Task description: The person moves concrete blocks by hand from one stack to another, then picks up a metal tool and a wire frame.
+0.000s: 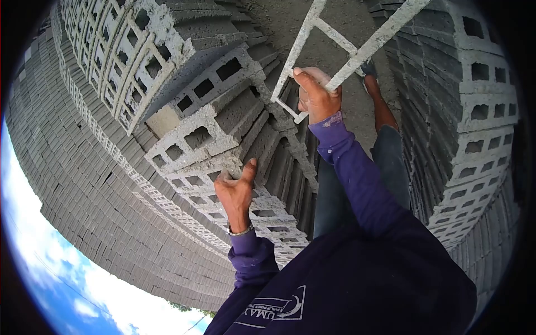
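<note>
My right hand (pixel 318 97) is closed around a pale, crusted metal frame (pixel 368 53), whose bars reach up and away from it. Lower and to the left, my left hand (pixel 236 195) has its fingers curled on the edge of a grey hollow concrete block (pixel 192 139) in a stack, thumb raised along the side. The fingertips are partly hidden against the block. Both arms wear purple sleeves.
More stacked hollow blocks (pixel 480 106) rise along the right side. A tilted stack (pixel 139 61) stands at the upper left, with long block rows (pixel 84 184) behind it. Bare ground (pixel 357 106) runs between the stacks, with my leg (pixel 382 109) on it.
</note>
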